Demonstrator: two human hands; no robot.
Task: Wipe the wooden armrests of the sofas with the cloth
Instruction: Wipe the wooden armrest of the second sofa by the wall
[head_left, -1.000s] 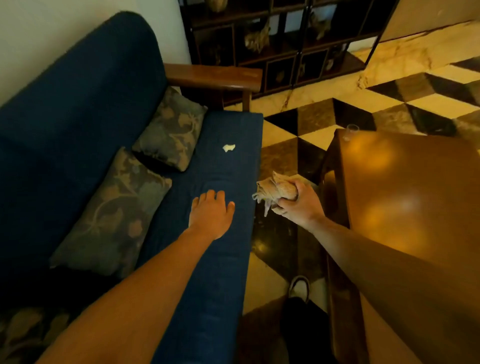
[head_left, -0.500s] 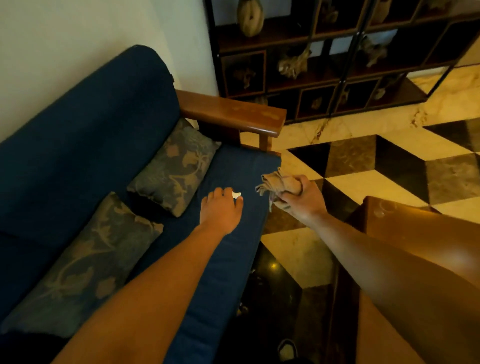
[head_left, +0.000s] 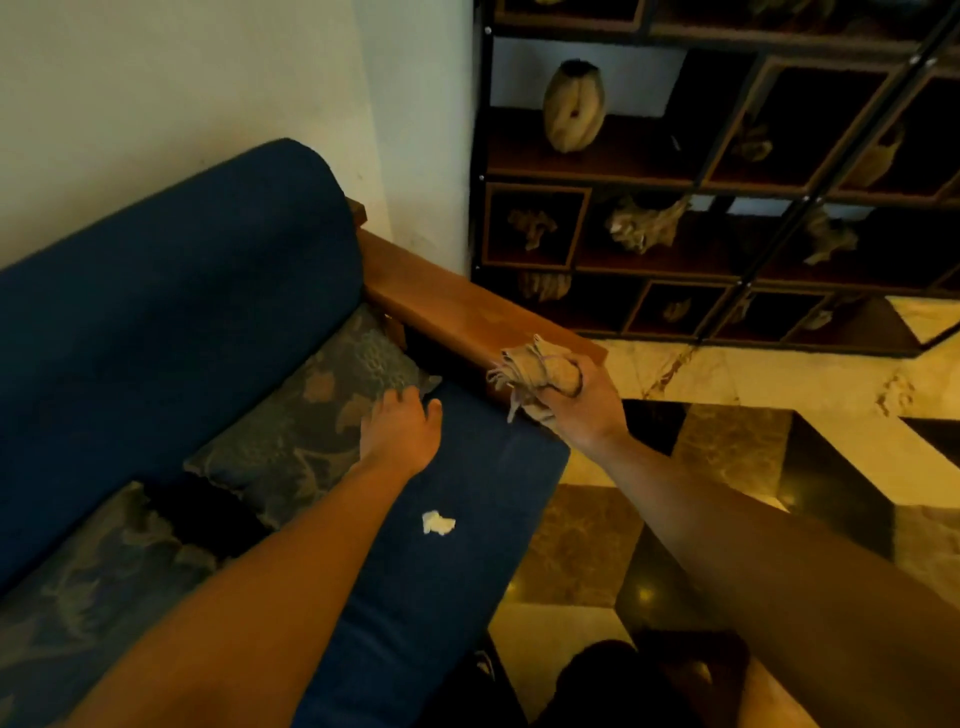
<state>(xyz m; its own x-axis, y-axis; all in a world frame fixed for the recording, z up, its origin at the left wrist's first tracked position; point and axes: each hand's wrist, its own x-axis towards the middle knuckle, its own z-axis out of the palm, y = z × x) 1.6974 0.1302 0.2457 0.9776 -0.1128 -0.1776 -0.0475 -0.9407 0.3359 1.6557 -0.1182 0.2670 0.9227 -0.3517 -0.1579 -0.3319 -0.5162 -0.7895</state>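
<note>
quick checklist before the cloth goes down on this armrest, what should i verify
1. Cloth held firmly: ok, the right hand grips it in a bunch.
2. Cloth over the wooden armrest: ok, it sits at the front end; contact cannot be told.
3. Armrest top free of objects: ok, the visible wood is bare.
4. Left hand out of the wiping path: ok, it rests on the blue seat beside the patterned cushion.
5. Cloth spread flat enough to wipe: not ok, it is wadded with loose threads hanging.
6. White scrap on the seat: lying apart from the armrest, ok.
</note>
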